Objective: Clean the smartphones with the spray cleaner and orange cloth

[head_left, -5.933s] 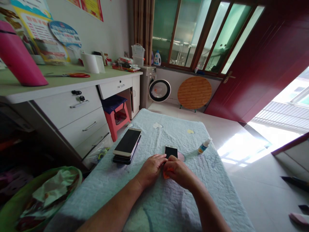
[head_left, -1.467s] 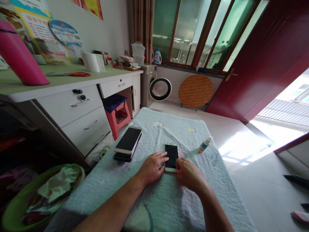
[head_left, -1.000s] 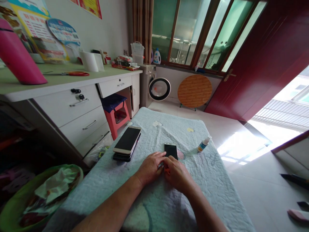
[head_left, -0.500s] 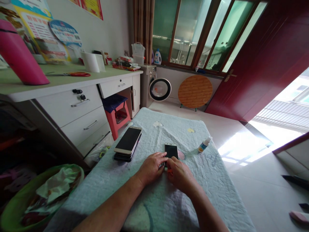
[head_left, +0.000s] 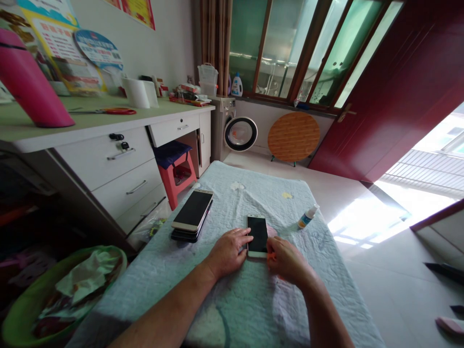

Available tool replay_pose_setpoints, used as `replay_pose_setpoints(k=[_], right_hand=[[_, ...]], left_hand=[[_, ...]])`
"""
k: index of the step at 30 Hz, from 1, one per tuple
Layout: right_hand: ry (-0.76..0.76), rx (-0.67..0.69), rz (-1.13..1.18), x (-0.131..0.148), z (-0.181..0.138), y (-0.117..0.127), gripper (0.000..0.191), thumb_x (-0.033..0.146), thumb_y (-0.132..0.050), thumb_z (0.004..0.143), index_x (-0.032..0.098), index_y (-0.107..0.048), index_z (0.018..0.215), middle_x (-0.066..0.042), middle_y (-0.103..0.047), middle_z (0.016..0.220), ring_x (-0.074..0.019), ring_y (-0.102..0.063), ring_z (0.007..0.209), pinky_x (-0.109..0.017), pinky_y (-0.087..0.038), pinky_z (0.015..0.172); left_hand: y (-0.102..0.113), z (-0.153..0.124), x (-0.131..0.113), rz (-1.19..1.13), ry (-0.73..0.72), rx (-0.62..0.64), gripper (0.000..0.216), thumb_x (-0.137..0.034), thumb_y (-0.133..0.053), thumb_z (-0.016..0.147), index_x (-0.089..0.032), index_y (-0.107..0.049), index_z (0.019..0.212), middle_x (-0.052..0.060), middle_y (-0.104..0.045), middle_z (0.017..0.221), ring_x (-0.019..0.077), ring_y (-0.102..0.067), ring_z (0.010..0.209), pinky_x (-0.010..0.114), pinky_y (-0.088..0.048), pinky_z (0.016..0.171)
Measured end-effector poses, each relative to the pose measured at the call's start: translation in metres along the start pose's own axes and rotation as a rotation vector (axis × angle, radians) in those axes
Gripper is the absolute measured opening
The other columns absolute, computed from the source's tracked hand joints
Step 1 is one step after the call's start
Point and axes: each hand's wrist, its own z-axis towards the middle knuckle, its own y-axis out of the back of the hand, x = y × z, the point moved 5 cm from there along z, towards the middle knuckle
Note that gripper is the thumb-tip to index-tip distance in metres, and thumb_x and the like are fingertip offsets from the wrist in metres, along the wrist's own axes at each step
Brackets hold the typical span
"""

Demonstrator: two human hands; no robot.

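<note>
A smartphone (head_left: pixel 257 236) with a dark screen and pale frame lies face up on the cloth-covered table. My left hand (head_left: pixel 229 251) holds it at its left edge, fingertips on the screen's border and thumb by the lower left corner. At the lower right edge of the phone, my right hand (head_left: pixel 288 258) is closed around a small orange thing (head_left: pixel 270 256), mostly hidden by the fingers; its kind cannot be made out. To the left is a stack of phones (head_left: pixel 193 211), a gold-framed one on top. A small spray bottle (head_left: pixel 307 217) lies tilted on the right.
A pale blue quilted cloth (head_left: pixel 250 188) covers the table. Left stands a white desk (head_left: pixel 119 169) with a pink bottle (head_left: pixel 34 82), scissors (head_left: pixel 116 111) and paper rolls (head_left: pixel 139 93). A green bin (head_left: pixel 119 270) and a red stool (head_left: pixel 177 179) stand beside the table.
My right hand has moved right, from over the phone's lower screen to its right edge, with the orange thing still in it. The lower screen now shows. My left hand stays put.
</note>
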Motion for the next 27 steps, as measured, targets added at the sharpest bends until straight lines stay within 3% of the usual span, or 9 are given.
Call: replay_pose_setpoints(k=[7,11,18,27], right_hand=[[-0.098,-0.097,0.005,-0.016,0.000,0.010,0.010,0.008,-0.047,0.069,0.018,-0.049,0.071,0.000,-0.052,0.073,-0.0118,-0.043,0.065,-0.024,-0.025,0.059],[-0.037,-0.174,0.123,-0.009,0.001,0.018,0.006,0.012,-0.050,0.071,0.018,-0.052,0.072,0.000,-0.053,0.074,-0.0122,-0.047,0.068,-0.024,-0.031,0.062],[0.056,-0.079,0.280,0.001,0.007,0.007,0.015,0.015,-0.054,0.073,0.019,-0.063,0.083,-0.001,-0.057,0.087,-0.0131,-0.055,0.077,-0.024,-0.039,0.071],[-0.027,-0.420,0.267,-0.013,0.020,0.001,0.009,0.024,-0.053,0.077,0.020,-0.049,0.084,-0.001,-0.052,0.085,-0.0150,-0.052,0.075,-0.026,-0.041,0.069]], left_hand=[[0.004,-0.001,-0.005,0.000,-0.007,0.020,0.052,-0.017,-0.061,0.071,-0.018,-0.064,0.124,0.010,-0.054,0.141,0.0258,-0.051,0.129,0.043,-0.036,0.113],[0.004,-0.002,-0.005,-0.015,-0.001,0.034,0.053,-0.023,-0.066,0.072,-0.017,-0.063,0.125,0.012,-0.052,0.142,0.0272,-0.048,0.131,0.043,-0.034,0.114],[0.004,-0.002,-0.004,-0.017,0.031,0.043,0.051,-0.038,-0.069,0.079,-0.017,-0.063,0.125,0.013,-0.052,0.141,0.0285,-0.048,0.131,0.045,-0.034,0.113],[0.003,-0.001,-0.003,-0.050,0.018,0.040,0.050,-0.036,-0.068,0.079,-0.017,-0.063,0.125,0.013,-0.052,0.142,0.0268,-0.048,0.131,0.043,-0.036,0.111]])
